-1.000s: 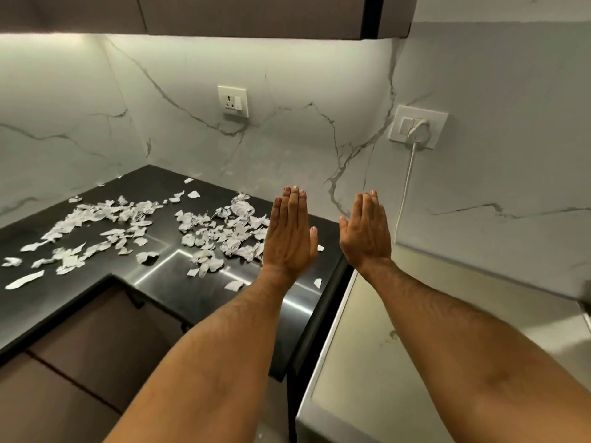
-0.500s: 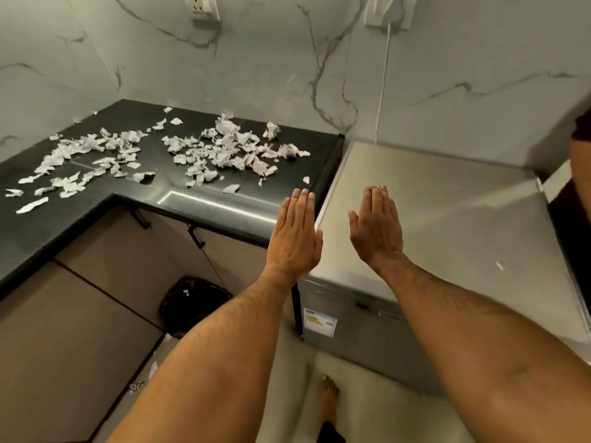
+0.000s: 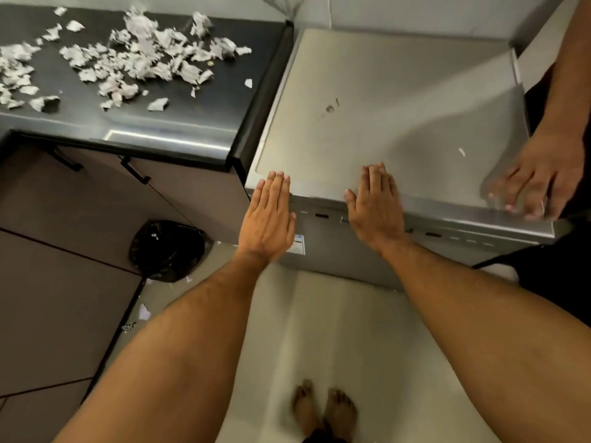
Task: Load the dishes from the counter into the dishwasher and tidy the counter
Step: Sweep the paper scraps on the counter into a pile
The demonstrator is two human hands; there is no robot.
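The view had dropped from the paper scraps [image 3: 137,55] on the worktop [image 3: 204,123] at ten o'clock to the dishwasher [image 3: 383,100], where left hand [image 3: 268,219] and right hand [image 3: 374,206] hovered flat and empty, loading unstarted.

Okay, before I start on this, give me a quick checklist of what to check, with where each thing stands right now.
1. Both hands free: ok. The left hand and right hand are flat, fingers straight, holding nothing.
2. Dishes on the counter: not ok. None in view, only paper scraps.
3. Dishwasher door open: not ok. It looks closed.
4. Dishwasher top free: not ok. Another person's hand rests on its right front corner.
5. Bin within reach for scraps: ok. It sits on the floor below the counter.
6. Bin has room: cannot tell.
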